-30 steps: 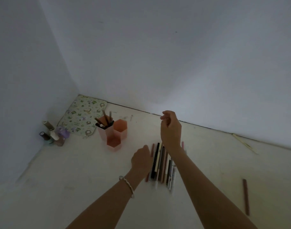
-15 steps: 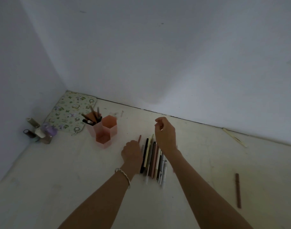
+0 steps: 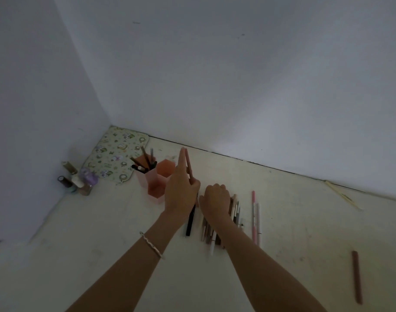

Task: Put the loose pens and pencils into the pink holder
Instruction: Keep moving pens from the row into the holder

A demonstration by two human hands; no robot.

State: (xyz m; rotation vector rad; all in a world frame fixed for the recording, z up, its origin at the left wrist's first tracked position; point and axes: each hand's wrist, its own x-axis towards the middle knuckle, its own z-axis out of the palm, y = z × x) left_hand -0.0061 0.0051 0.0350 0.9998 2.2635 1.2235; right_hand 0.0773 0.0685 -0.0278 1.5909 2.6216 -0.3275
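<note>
The pink holder [image 3: 155, 184], made of hexagonal cups, stands left of centre with several pens upright in its rear cup. My left hand [image 3: 181, 194] is raised just right of the holder and pinches a brown pencil [image 3: 188, 164] that points up and away. My right hand [image 3: 215, 200] rests palm down on a row of loose pens and pencils [image 3: 234, 212] lying side by side on the white surface. A black pen [image 3: 190, 222] lies between my wrists. A pink pen [image 3: 253, 212] lies right of the row.
A brown pencil [image 3: 356, 276] lies alone at the far right. Small bottles [image 3: 76, 180] stand by the left wall, with a patterned mat [image 3: 116, 154] in the corner. A pale stick [image 3: 343, 195] lies along the back wall.
My left hand has lifted off the surface with the brown pencil and moved towards the holder. My right hand has come down from the air onto the row of pens.
</note>
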